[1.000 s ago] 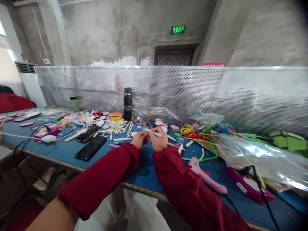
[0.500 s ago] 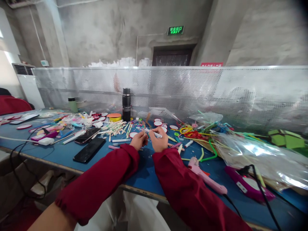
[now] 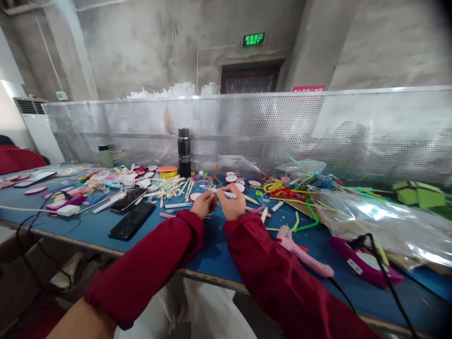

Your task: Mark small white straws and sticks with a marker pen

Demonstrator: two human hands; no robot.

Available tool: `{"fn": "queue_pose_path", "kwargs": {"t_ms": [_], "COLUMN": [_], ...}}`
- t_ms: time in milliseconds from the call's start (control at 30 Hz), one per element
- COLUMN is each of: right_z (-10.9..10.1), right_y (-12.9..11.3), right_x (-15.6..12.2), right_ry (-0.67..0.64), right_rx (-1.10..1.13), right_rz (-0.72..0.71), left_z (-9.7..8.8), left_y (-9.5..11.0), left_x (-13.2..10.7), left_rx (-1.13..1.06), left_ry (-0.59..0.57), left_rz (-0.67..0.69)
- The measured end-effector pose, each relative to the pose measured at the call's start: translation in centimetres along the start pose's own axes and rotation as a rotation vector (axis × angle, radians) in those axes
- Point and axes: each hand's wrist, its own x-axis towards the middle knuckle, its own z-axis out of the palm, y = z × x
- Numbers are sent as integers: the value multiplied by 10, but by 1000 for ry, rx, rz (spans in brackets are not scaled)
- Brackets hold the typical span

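1. Head view: both hands meet over the middle of the blue bench (image 3: 88, 226), well in from its near edge. The right hand (image 3: 231, 205) pinches a white stick (image 3: 222, 192) between thumb and fingertips, closed around it.
2. The stick's long axis runs roughly along the bench, left to right, tilted slightly down toward the right. Its left end pokes out toward the left hand (image 3: 204, 204); its right end shows just past the right thumb.
3. The left hand is curled narrow, its fingertips at the stick's left end. Whether they grip that end or only touch it, I cannot tell: the spot is too small.
4. So the stick bridges the two hands, raised just above the bench surface, with the right hand carrying most of its length.
5. Nearby: a pink glue gun (image 3: 303, 252) lies toward the near edge on the right, two phones (image 3: 132, 219) to the left, a black flask (image 3: 184, 152) upright at the far edge.
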Motion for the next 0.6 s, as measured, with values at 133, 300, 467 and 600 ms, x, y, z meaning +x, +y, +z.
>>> {"fn": "queue_pose_path", "kwargs": {"t_ms": [133, 300, 467, 600], "right_z": [-1, 0, -1, -1], "right_y": [0, 0, 1, 0], "right_x": [1, 1, 1, 1], "right_ry": [18, 17, 36, 35], "right_rx": [33, 41, 24, 43], "right_rz": [17, 3, 35, 27], "left_z": [0, 0, 0, 1], "left_y": [1, 1, 1, 2], "left_x": [1, 0, 1, 0], "left_rx": [-1, -5, -17, -1], "left_ry": [8, 6, 16, 8], "left_rz": [-21, -22, -31, -38]}}
